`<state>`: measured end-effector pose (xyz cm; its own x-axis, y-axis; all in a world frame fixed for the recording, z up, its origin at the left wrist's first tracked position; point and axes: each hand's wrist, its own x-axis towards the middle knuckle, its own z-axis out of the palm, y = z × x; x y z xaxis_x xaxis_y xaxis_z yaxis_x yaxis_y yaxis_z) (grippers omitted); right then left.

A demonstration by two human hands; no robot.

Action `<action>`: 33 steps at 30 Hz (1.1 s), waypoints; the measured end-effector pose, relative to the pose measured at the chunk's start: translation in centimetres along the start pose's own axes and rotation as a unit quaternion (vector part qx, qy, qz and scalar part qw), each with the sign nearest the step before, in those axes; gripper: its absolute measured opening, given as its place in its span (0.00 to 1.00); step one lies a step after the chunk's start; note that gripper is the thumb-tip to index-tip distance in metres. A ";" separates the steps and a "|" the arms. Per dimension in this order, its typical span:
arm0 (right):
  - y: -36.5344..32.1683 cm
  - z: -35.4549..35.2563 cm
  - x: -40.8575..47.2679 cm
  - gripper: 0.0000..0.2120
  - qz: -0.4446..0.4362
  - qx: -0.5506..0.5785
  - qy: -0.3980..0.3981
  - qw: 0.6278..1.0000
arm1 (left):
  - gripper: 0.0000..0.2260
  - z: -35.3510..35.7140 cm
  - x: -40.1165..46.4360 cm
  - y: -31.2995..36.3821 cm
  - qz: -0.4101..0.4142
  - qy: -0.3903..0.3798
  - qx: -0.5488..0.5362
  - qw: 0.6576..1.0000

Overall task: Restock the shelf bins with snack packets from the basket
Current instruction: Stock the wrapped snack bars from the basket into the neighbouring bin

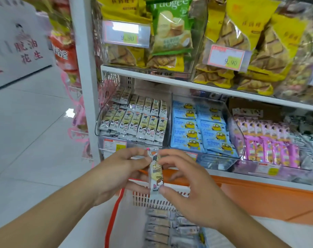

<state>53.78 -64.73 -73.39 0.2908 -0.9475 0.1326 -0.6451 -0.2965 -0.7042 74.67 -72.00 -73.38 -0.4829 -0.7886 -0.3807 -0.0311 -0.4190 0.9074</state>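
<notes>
White shop shelving (152,72) fills the view, with a pale tiled floor (26,131) to the left. Both hands hold one narrow snack packet (156,171) upright in front of the lower shelf: the left hand (119,173) pinches its upper part with curled fingers, and the right hand (186,187) grips it from the other side, thumb at the bottom end. Just above sits a clear bin (134,119) of matching packets, beside a bin of blue packets (200,126). Below the hands, a white basket (148,199) with a red handle holds more packets.
</notes>
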 end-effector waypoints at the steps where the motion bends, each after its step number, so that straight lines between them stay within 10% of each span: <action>1: 0.2 0.0 0.3 0.28 0.003 -0.011 -0.011 1.000 | 0.08 0.1 0.1 0.2 0.006 0.001 0.009 1.000; 22: 0.1 1.4 4.5 0.31 0.067 -0.020 0.045 0.997 | 0.07 -3.3 2.4 1.4 0.035 0.042 0.086 0.995; 28: 0.1 -0.3 13.4 0.24 0.076 -0.052 0.078 0.993 | 0.19 -8.6 2.9 2.3 0.164 0.160 0.550 0.803; 33: 2.3 -0.8 24.9 0.24 0.115 -0.111 0.056 0.986 | 0.24 -10.8 3.7 2.3 0.132 0.152 0.600 0.774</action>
<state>59.01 -89.13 -71.15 0.0469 -0.9963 0.0718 -0.8268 -0.0791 -0.5569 82.23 -80.71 -74.63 -0.3898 -0.9208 -0.0122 -0.8447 0.3522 0.4029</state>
